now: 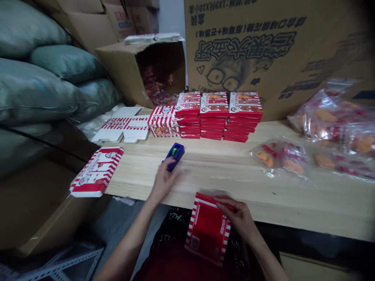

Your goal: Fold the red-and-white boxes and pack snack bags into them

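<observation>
My left hand rests on the wooden table with its fingers closed round the near end of a blue tool with a green part. My right hand grips the top edge of a red and white striped carton, which hangs over the table's near edge above my lap. Three stacks of the same red cartons stand at the back of the table, with one more carton lying on its side to their left.
Flat unfolded cartons lie at the table's left corner and behind it. Clear bags of orange snacks spread over the right side. Large cardboard boxes stand behind, one lying open. Green sacks pile up at left.
</observation>
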`<state>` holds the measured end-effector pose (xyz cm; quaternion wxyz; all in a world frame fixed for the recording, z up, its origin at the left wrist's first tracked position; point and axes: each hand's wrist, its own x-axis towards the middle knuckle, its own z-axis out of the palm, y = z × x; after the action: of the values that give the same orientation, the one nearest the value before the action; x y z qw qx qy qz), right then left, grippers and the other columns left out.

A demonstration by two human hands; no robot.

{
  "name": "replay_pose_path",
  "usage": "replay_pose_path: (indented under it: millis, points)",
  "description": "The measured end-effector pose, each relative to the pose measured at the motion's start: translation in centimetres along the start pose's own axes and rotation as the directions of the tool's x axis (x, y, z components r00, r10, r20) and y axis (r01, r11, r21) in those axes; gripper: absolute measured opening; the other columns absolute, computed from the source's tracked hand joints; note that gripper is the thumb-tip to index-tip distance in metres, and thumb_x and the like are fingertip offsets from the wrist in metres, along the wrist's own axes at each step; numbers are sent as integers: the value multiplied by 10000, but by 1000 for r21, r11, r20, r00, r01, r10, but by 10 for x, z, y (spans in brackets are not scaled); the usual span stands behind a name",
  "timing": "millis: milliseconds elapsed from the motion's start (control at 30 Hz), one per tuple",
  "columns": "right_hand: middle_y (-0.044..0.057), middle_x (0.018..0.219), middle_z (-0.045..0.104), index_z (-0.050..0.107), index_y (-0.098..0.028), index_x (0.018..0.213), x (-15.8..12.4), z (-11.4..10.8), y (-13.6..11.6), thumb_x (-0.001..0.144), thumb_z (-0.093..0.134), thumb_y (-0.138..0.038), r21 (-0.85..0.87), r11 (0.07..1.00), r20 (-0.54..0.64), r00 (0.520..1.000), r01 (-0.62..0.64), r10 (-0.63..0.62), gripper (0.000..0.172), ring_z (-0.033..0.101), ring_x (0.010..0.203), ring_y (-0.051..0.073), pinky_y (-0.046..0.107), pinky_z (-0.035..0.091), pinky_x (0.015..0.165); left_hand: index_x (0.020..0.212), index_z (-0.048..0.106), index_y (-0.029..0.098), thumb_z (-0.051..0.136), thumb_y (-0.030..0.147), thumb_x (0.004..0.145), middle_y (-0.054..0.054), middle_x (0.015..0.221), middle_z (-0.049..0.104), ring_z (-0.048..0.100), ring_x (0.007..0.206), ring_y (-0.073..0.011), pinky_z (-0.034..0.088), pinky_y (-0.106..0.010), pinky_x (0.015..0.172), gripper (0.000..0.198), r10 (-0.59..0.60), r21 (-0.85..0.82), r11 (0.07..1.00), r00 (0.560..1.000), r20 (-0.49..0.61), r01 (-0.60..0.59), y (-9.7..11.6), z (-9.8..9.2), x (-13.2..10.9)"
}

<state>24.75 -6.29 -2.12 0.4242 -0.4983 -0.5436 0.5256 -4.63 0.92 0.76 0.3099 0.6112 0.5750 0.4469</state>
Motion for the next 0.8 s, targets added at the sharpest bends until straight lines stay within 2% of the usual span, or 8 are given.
replay_pose_path:
  millis: [33, 100, 200, 300, 367, 467, 633, 800]
  points:
    - [89, 1119, 811, 835, -314, 1029, 1, -6, -7, 872, 756, -490, -11, 999, -38, 999, 30, -30, 248, 730, 1117, 340, 571, 541, 1033, 1240, 674, 223, 715, 348, 877, -128, 1431, 601, 438, 1439, -299, 294, -439, 1218, 386, -58, 41, 997, 986, -155, 65, -9, -9, 15]
    - [77, 1159, 798, 832, -324, 1025, 5, -17, -26, 886, 748, -448, -50, 990, -127, 983, 128, -134, 204, 720, 1137, 327, 557, 541, 1044, 988, 726, 203, 746, 345, 814, -139, 1249, 684, 481, 1384, -329, 336, -439, 1178, 226, -178, 51, 980, 959, -221, 194, -26, -24, 41]
    - [56, 1187, 784, 820, -332, 1041, 14, -27, -61, 911, 734, -346, -155, 939, -253, 906, 308, -339, 157, 715, 1138, 291, 510, 567, 1020, 710, 699, 205, 791, 410, 724, -81, 806, 717, 667, 1002, -319, 503, -407, 928, 225, -284, 7, 958, 951, -120, 287, -43, -35, 62]
    - [43, 1208, 772, 800, -337, 1102, 26, -19, -82, 942, 697, -273, -253, 873, -286, 830, 416, -478, 201, 709, 1146, 263, 484, 577, 1009, 622, 681, 189, 815, 483, 644, -26, 610, 643, 633, 696, -236, 497, -330, 690, 324, -339, -70, 939, 940, -40, 336, -47, -34, 67]
    - [46, 1220, 765, 792, -329, 1123, 35, -7, -83, 961, 668, -249, -285, 848, -263, 815, 446, -517, 218, 709, 1147, 255, 481, 578, 1008, 583, 670, 173, 839, 492, 589, -42, 649, 675, 618, 671, -210, 470, -305, 657, 361, -350, -133, 930, 937, -24, 344, -47, -30, 67]
    - [61, 1236, 754, 779, -312, 1147, 43, 10, -76, 990, 621, -231, -317, 822, -211, 810, 473, -547, 238, 706, 1151, 254, 488, 584, 999, 587, 679, 154, 866, 492, 545, -125, 928, 766, 656, 785, -229, 472, -312, 711, 388, -362, -232, 912, 930, -64, 339, -45, -23, 66]
    - [74, 1270, 731, 749, -312, 1201, 42, 21, -70, 1009, 583, -215, -368, 788, -152, 805, 493, -574, 271, 689, 1169, 260, 500, 584, 990, 723, 722, 148, 844, 545, 604, -215, 1383, 652, 672, 1061, -316, 492, -362, 825, 432, -382, -369, 875, 915, -127, 314, -43, -18, 56]
    - [78, 1266, 719, 746, -304, 1186, 39, 22, -73, 1009, 575, -208, -405, 776, -139, 806, 484, -576, 264, 678, 1158, 269, 497, 584, 962, 669, 641, 167, 743, 557, 715, -186, 1394, 653, 651, 1162, -303, 490, -365, 913, 405, -372, -402, 869, 916, -150, 287, -51, -14, 34]
